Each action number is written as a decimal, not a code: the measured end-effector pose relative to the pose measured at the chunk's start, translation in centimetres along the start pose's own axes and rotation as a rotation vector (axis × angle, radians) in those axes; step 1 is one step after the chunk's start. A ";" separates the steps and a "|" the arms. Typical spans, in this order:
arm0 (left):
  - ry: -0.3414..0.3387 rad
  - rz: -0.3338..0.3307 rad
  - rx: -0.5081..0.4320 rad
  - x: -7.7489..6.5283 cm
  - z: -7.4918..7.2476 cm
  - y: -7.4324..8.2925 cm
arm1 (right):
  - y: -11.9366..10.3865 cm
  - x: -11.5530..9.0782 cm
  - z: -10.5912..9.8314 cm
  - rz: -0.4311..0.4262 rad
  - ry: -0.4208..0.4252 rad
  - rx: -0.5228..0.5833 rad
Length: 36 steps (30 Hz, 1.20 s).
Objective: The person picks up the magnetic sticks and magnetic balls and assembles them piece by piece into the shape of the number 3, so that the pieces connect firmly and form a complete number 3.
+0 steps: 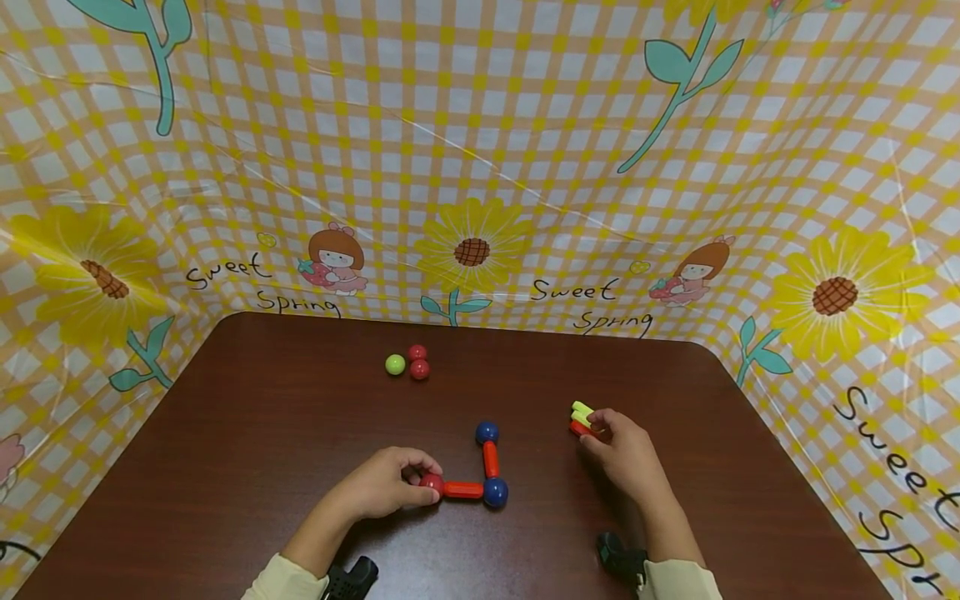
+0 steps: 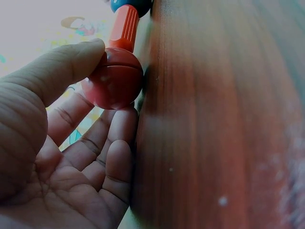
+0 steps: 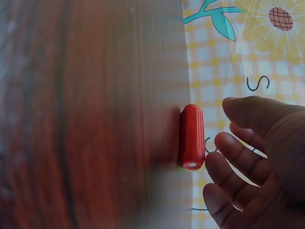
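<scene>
My left hand (image 1: 384, 485) pinches a red ball (image 1: 432, 482) between thumb and fingers. From that ball a red rod (image 1: 463, 490) runs to a blue ball (image 1: 496, 492); there a second red rod (image 1: 491, 460) turns away toward another blue ball (image 1: 487, 432), making an L shape on the table. On the right, my right hand (image 1: 624, 457) hovers beside yellow-green rods (image 1: 581, 409) and a loose red rod (image 1: 579, 427). In the right wrist view its fingers are loosely bent, with a gap between the thumb and the red rod (image 3: 192, 138). The yellow-green rods are partly hidden by the fingers.
Toward the back of the dark brown table (image 1: 300, 400) lie a green ball (image 1: 395, 365) and two red balls (image 1: 419, 369). A checked, flower-printed cloth (image 1: 480, 167) rises behind the table and along both sides. Black devices are strapped at both wrists.
</scene>
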<state>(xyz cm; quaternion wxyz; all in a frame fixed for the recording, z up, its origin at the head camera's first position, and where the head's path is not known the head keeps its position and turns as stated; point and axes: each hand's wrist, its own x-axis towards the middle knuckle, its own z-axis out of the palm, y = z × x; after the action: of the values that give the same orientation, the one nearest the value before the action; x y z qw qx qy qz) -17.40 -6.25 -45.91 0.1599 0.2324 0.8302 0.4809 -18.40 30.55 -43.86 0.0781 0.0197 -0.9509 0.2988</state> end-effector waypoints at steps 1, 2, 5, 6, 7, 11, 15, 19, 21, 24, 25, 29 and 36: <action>-0.001 -0.001 -0.003 0.0 0.0 0.0 | 0.1 0.0 0.0 -0.001 0.001 -0.005; -0.002 -0.003 -0.004 0.0 0.0 0.0 | 0.1 0.0 0.1 -0.002 0.000 -0.012; -0.006 -0.010 -0.007 0.0 0.1 -0.1 | 0.3 0.0 0.2 -0.001 -0.002 -0.032; -0.008 -0.013 -0.009 0.0 0.1 -0.1 | 0.3 0.0 0.3 0.001 -0.005 -0.036; -0.009 -0.016 -0.011 0.0 0.1 -0.1 | 0.3 0.0 0.3 0.005 -0.007 -0.038; -0.013 -0.022 -0.016 -0.1 0.1 -0.1 | 0.3 0.0 0.4 0.006 0.001 -0.043; -0.016 -0.025 -0.019 -0.1 0.1 -0.1 | 0.3 0.0 0.4 0.002 0.006 -0.036; -0.014 -0.021 -0.015 0.0 0.0 -0.1 | 0.3 0.1 0.4 -0.003 0.004 -0.037; -0.014 -0.021 -0.014 0.0 0.0 0.0 | 0.3 0.1 0.4 -0.005 0.001 -0.041; -0.016 -0.027 -0.014 0.0 0.0 0.0 | 0.2 0.1 0.4 -0.003 -0.008 -0.046; -0.016 -0.028 -0.015 0.0 0.0 0.0 | 0.2 0.1 0.4 -0.001 -0.013 -0.045; -0.015 -0.027 -0.016 0.0 -0.1 0.0 | 0.2 0.0 0.4 0.002 -0.031 -0.048; -0.011 -0.025 -0.018 0.0 -0.1 -0.1 | 0.2 0.0 0.6 -0.006 -0.069 -0.056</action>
<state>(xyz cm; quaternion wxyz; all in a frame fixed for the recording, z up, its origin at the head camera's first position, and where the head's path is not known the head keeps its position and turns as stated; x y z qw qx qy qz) -17.46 -6.32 -45.95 0.1725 0.2232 0.8277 0.4851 -18.53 30.36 -44.46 0.0468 0.0308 -0.9609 0.2711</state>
